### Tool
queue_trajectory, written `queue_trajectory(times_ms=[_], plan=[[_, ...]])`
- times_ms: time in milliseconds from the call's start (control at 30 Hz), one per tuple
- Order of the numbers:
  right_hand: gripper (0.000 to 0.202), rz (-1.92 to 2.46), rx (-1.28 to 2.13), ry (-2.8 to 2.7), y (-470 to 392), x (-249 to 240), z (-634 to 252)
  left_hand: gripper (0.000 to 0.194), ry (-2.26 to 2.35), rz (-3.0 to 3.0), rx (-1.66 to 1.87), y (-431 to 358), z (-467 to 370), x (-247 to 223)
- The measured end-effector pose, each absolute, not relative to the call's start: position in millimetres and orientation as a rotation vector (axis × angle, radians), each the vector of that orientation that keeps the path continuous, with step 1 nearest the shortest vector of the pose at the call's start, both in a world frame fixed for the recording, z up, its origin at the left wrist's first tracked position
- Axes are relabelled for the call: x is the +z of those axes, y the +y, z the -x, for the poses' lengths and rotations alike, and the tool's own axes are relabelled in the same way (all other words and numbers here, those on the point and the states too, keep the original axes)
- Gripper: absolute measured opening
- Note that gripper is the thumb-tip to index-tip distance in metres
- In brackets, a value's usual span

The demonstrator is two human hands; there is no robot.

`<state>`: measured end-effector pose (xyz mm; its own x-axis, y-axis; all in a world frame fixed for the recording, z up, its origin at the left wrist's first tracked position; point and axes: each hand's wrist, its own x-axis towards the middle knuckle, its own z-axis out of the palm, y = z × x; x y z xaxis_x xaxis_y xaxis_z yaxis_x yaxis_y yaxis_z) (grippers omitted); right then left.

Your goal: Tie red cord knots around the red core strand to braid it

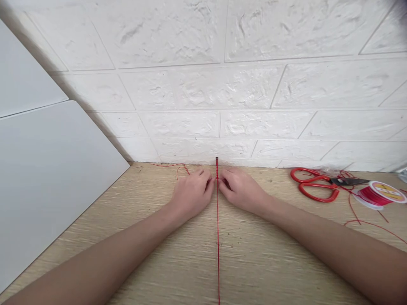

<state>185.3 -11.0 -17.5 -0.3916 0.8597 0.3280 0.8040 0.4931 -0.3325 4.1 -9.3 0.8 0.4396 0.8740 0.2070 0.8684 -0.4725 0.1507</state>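
Observation:
A red cord (218, 237) runs straight from a small dark nail (216, 158) at the wall's foot down toward me and out of the bottom of the view. Just below the nail its upper stretch is thicker and knotted. My left hand (194, 189) is closed at the left of the knots, fingertips pinching a red thread close to the cord. Opposite it, my right hand (241, 188) pinches red thread on the right side of the cord. A loose red thread end (183, 164) curls out behind my left hand.
Red-handled scissors (319, 190) lie on the wooden table (254, 262) at the right, beside a spool of red thread (377, 195) with loose strands. A white brick-patterned wall (184, 89) rises behind. A pale grey panel (54, 169) stands at the left.

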Motion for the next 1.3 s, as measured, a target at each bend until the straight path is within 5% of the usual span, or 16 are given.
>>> queue_trajectory(times_ms=[1300], plan=[[0.018, 1.513, -0.014, -2.229, -13.1, -16.8, -186.5, 0.039, 1.643, -2.643, 0.243, -8.5, -7.5, 1.9]])
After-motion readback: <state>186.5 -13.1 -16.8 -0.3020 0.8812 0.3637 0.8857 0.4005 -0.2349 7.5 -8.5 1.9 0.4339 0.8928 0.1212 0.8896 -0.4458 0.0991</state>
